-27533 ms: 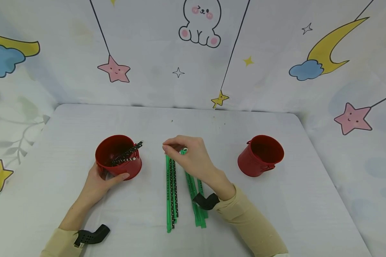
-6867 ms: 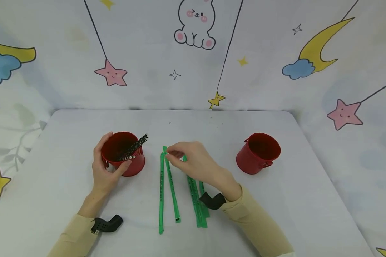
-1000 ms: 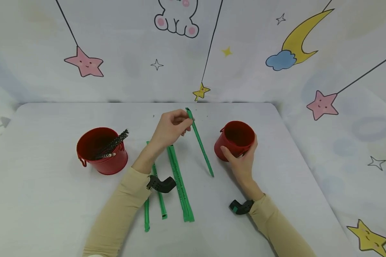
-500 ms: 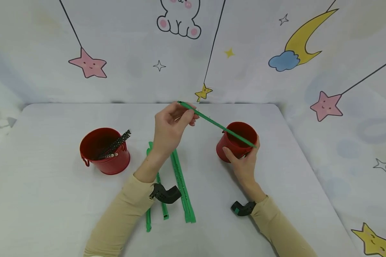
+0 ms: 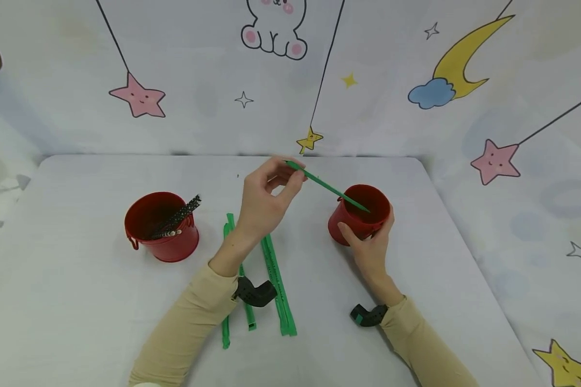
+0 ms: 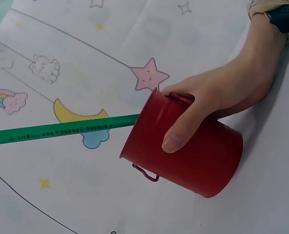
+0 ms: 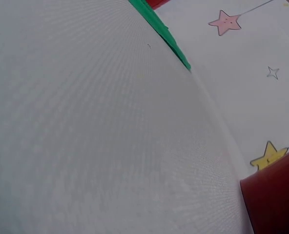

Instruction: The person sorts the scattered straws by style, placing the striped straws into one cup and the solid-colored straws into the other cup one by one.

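Note:
My left hand (image 5: 266, 201) pinches one end of a green wrapped straw (image 5: 329, 187) between thumb and fingers. The straw slants down to the right, its far end inside the mouth of the right red bucket (image 5: 341, 221). Printed text shows along the straw (image 6: 61, 130) in the left wrist view. My right hand (image 5: 370, 255) grips that bucket from the front, thumb on its near side, and the bucket (image 6: 203, 156) leans. On the left, another red bucket (image 5: 174, 248) holds several black straws with white dots (image 5: 178, 215).
Green wrapped straws lie in the middle of the white table (image 5: 101, 301): a left group (image 5: 249, 317), partly under my left forearm, and a right group (image 5: 282, 301). A printed cloth (image 5: 198, 64) hangs behind the table.
Earlier, my left hand held the left bucket while my right worked over the straws. Now my right hand holds the right bucket; my left has swung a green straw over until its end entered it.

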`<state>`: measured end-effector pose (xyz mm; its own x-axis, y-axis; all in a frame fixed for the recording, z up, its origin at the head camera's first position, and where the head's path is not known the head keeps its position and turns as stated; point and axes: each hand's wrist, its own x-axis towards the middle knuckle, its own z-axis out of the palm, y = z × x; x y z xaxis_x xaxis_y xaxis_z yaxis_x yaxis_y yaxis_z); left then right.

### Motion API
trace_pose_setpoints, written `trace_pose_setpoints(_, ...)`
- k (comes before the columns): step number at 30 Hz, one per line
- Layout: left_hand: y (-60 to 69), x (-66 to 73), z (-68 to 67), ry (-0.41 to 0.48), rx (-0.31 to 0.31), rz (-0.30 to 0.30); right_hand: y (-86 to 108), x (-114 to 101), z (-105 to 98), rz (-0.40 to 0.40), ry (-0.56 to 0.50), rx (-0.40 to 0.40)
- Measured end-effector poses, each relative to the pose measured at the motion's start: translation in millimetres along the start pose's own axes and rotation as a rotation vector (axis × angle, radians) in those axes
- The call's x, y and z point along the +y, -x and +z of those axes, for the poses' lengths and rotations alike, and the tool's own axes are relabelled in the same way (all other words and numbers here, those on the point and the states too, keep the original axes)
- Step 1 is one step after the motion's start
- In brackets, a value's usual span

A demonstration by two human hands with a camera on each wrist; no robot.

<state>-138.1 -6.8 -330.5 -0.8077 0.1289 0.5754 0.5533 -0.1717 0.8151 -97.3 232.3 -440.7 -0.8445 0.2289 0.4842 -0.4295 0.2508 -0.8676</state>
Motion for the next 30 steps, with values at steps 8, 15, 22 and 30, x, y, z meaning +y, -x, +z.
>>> trace_pose_setpoints(8,3.3,0.4,1.0,-0.021,-0.03,-0.039,1.6,0,0,0.012,-0.013,0.005)
trace_pose_setpoints(15,1.8,0.9,0.7,-0.045,-0.055,-0.082,-1.1,10,-2,-0.001,-0.014,0.004)
trace_pose_setpoints(22,2.7,0.9,1.3,-0.092,-0.075,-0.119,-0.6,5,-1,0.0,-0.016,0.001)
trace_pose_setpoints(30,2.9,2.3,1.9,-0.149,-0.09,-0.139,-0.8,0,0,0.0,-0.025,0.003)
